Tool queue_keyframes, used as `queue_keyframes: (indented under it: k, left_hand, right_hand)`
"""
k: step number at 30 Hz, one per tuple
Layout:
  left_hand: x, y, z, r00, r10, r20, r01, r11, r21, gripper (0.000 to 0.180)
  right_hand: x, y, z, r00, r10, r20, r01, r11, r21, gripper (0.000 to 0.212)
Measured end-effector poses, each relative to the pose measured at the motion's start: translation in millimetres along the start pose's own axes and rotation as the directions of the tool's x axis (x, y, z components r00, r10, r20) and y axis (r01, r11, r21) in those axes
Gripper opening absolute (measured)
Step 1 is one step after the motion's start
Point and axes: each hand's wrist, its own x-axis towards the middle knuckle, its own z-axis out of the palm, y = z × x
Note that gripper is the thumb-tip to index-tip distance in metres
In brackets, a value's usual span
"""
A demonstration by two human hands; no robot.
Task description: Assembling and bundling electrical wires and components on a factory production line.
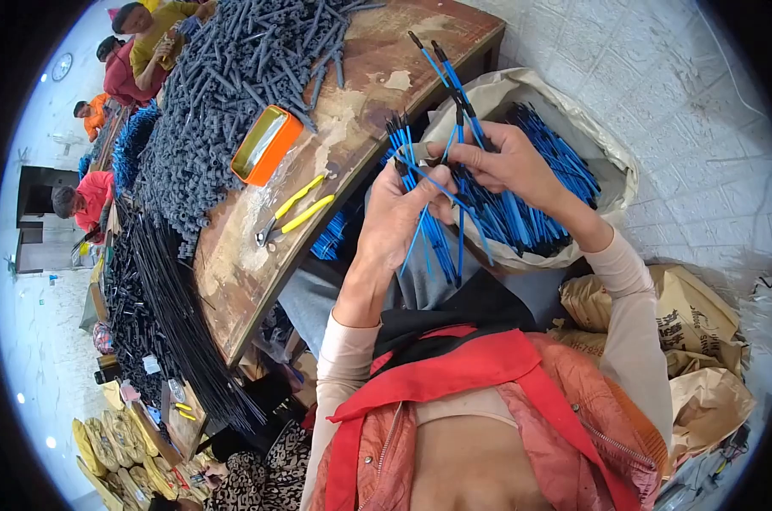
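My left hand is closed around a bundle of thin blue rods with black ends; the rods stick out above and below the fingers. Beside it, my right hand pinches other blue rods with black tips, which point up and away. The fingertips of both hands are close together, and some rods cross between them. Below the hands stands an open pale sack, filled with many similar blue rods.
Left is a worn wooden bench with yellow-handled cutting pliers, an orange open box, a heap of grey plastic pieces and long black rods. Brown paper sacks lie at right. Several people work along the far left.
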Motion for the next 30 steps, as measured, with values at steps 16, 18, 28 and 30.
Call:
queue_keyframes:
  k: [16, 18, 28, 30]
  left_hand:
    - [9, -23, 18, 0.942, 0.214, -0.258, -0.219, 0.976, 0.012, 0.052]
    - [8, -21, 16, 0.941, 0.183, -0.285, -0.184, 0.983, 0.026, 0.042]
    - [-3, -32, 18, 0.948, 0.248, -0.199, -0.217, 0.962, 0.167, 0.013]
    - [-5, -33, 16, 0.957, 0.252, -0.145, -0.243, 0.967, 0.076, 0.014]
  right_hand:
    - [-36, 27, 42, 0.993, -0.034, -0.115, 0.064, 0.962, 0.267, 0.027]
    - [-44, 31, 48, 0.995, -0.014, -0.099, 0.044, 0.950, 0.311, 0.027]
    - [-53, 50, 32, 0.892, -0.371, -0.259, 0.215, 0.851, -0.479, 0.016]
    - [-50, 50, 14, 0.875, -0.458, -0.157, 0.291, 0.757, -0.585, 0.018]
